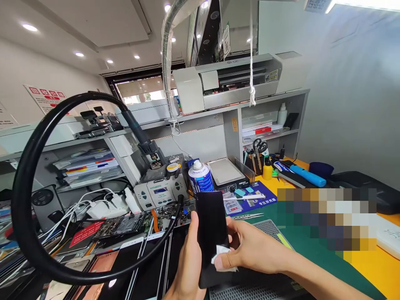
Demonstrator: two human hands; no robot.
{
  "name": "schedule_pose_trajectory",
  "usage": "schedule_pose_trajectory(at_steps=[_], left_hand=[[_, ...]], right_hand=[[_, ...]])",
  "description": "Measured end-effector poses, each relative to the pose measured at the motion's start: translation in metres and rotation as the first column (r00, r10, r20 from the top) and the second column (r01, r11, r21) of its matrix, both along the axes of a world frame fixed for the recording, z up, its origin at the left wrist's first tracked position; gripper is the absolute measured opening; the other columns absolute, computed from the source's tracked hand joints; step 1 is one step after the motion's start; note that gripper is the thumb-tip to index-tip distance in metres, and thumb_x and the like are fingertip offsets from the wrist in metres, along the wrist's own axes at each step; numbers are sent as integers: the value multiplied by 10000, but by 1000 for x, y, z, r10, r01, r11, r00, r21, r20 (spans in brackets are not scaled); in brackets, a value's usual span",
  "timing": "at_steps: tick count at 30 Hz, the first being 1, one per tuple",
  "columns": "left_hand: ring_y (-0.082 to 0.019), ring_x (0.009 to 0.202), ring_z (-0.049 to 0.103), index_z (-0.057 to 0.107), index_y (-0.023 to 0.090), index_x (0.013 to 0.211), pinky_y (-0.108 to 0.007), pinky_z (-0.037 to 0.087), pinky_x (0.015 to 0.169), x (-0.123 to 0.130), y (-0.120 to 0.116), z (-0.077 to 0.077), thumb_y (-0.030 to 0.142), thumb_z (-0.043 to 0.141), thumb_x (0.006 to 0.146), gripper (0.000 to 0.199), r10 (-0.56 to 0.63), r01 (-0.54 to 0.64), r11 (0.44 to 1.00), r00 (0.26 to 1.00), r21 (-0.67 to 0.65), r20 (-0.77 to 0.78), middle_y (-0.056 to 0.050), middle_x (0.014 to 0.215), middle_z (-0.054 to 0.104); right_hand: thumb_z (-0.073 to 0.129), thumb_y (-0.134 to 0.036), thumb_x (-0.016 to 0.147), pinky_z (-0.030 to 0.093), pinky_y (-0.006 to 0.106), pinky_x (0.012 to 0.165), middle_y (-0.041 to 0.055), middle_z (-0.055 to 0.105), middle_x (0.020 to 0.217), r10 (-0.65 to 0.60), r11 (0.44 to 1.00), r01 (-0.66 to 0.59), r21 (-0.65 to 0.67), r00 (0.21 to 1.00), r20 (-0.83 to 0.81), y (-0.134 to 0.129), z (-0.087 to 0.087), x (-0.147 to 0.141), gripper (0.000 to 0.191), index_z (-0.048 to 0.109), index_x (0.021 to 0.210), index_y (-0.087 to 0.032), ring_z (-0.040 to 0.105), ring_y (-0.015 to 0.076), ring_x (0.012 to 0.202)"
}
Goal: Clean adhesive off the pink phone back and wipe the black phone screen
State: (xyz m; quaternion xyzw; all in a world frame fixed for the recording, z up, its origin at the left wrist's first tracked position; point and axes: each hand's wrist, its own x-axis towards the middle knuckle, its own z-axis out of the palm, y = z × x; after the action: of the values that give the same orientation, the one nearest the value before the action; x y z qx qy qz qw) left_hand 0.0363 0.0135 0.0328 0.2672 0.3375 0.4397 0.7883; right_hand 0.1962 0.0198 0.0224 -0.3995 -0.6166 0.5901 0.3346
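Observation:
A black smartphone (211,225) stands nearly upright before me, its dark face toward the camera. My left hand (189,258) grips it along the left edge, the thumb lying on the side and the other fingers hidden behind. With thumb and fingers, my right hand (250,246) pinches a crumpled white wipe (223,251) against the phone's lower right part. Beneath the hands lies a grey perforated mat (270,229) on a green work mat (312,258).
A thick black hose (17,187) loops across the left side from a soldering station (159,193). Several phones and circuit boards (125,227) crowd the left. Behind stand a blue spray can (200,177) and a flat heating plate (223,171). Tweezers (246,216) lie near my right hand.

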Motion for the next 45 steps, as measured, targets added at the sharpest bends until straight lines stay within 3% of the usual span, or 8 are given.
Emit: schedule_pose_trajectory(at_steps=[8,17,25,28,32,38,41,45], left_hand=[[-208,606,677,647,59,1206,-316,526,611,4,2,-4,659,465,894,700,-42,40,996,999,-80,-24,-116,797,740],[-216,579,686,652,33,1089,-265,489,528,6,0,-1,675,364,918,724,-149,152,984,988,-87,43,-151,731,713],[-185,552,658,676,36,1004,-274,495,537,5,-3,6,695,378,901,730,-146,151,988,985,-45,91,-115,757,694],[-170,572,647,664,59,1091,-292,515,582,4,-4,8,648,398,919,669,-128,132,991,986,-32,102,-95,811,700],[-202,569,666,671,12,1077,-279,478,551,2,-4,3,698,443,871,752,-154,157,987,986,-45,68,-125,799,698],[-178,548,641,702,73,924,-259,459,549,2,-6,-3,742,504,808,708,-171,172,978,985,-117,16,-75,704,660],[-196,555,648,710,58,884,-253,449,514,3,-7,-2,763,523,778,737,-161,152,975,986,-162,-41,-87,671,653],[-206,578,644,720,5,817,-259,464,503,1,-8,-5,795,542,736,814,-168,151,974,982,-167,-91,-120,681,653]], right_hand=[[687,-616,803,379,206,463,-77,529,576,-173,985,172,34,983,65,11,-10,3,484,403,748,-229,575,114,484],[557,-707,846,368,191,405,-12,628,555,-87,996,90,-22,992,95,9,2,6,532,546,795,-177,609,131,461],[348,-778,885,414,212,428,-3,558,533,-126,992,126,5,989,77,6,11,3,691,565,637,-171,539,125,473],[236,-722,938,409,242,435,26,584,597,-196,978,191,81,979,58,9,12,11,689,593,748,-164,583,172,540],[530,-490,927,416,266,616,-16,523,768,-356,882,339,328,934,-8,6,19,30,292,576,973,-206,529,163,718],[731,-191,768,389,300,701,4,553,886,-226,865,161,476,971,82,-12,26,31,222,728,980,-258,496,183,789],[718,-254,828,381,304,695,15,573,836,-228,871,176,458,972,60,-9,23,25,49,747,854,-224,498,180,772],[676,-415,883,388,268,589,2,593,736,-226,913,233,336,972,-59,5,18,29,258,687,803,-170,503,132,640]])
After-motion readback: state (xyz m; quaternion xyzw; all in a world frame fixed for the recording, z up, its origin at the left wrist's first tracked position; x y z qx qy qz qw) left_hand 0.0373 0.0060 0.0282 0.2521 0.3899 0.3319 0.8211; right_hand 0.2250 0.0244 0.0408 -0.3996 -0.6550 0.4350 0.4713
